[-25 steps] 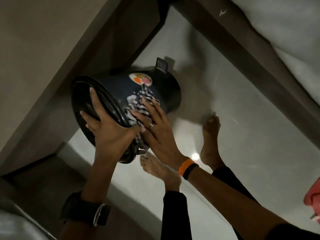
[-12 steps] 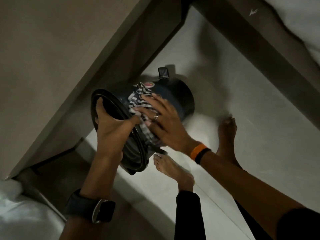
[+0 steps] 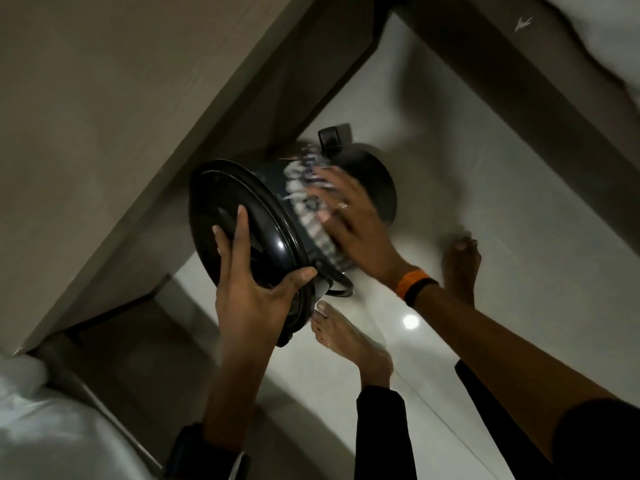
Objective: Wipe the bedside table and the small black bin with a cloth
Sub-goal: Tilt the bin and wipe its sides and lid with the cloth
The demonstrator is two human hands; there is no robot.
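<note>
no readable text, labels or numbers

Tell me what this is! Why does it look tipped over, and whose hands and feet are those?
There is no machine here, just a person cleaning. A small camera sits on their head and looks down, so you see what they see: their own two hands and bare feet on the shiny white floor. The left hand grips the rim of the lid of a small black bin, which is tipped on its side. The right hand presses a striped cloth flat against the bin's side to wipe it. It looks smeary, probably because it is moving fast. The big brown slab on the left is the bedside table.
</note>
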